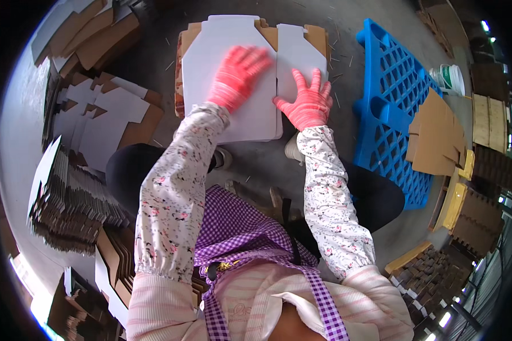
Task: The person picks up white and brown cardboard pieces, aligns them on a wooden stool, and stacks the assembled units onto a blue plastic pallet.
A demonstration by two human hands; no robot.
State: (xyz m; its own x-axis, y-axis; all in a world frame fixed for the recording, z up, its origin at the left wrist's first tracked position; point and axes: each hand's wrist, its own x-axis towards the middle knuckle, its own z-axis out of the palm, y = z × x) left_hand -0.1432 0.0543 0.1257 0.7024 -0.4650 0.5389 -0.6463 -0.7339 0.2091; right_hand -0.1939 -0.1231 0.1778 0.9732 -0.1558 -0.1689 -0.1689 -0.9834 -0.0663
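A stack of flat white die-cut cardboard blanks [233, 40] lies on the grey floor in front of me. My left hand [238, 77], in a red-and-white knit glove, lies flat with fingers spread on the top blank; it is blurred. My right hand [308, 101], in the same kind of glove, presses palm-down on the right flap [299, 52] of that blank, beside the fold line. Neither hand grips anything. Both forearms wear floral sleeve covers.
A blue plastic pallet [389, 85] lies to the right, with brown cardboard pieces [435, 133] on it and a white bucket [450, 78] beyond. More white blanks [99, 113] and stacked folded cartons [68, 199] lie to the left. Brown cardboard stacks [478, 213] stand at the right.
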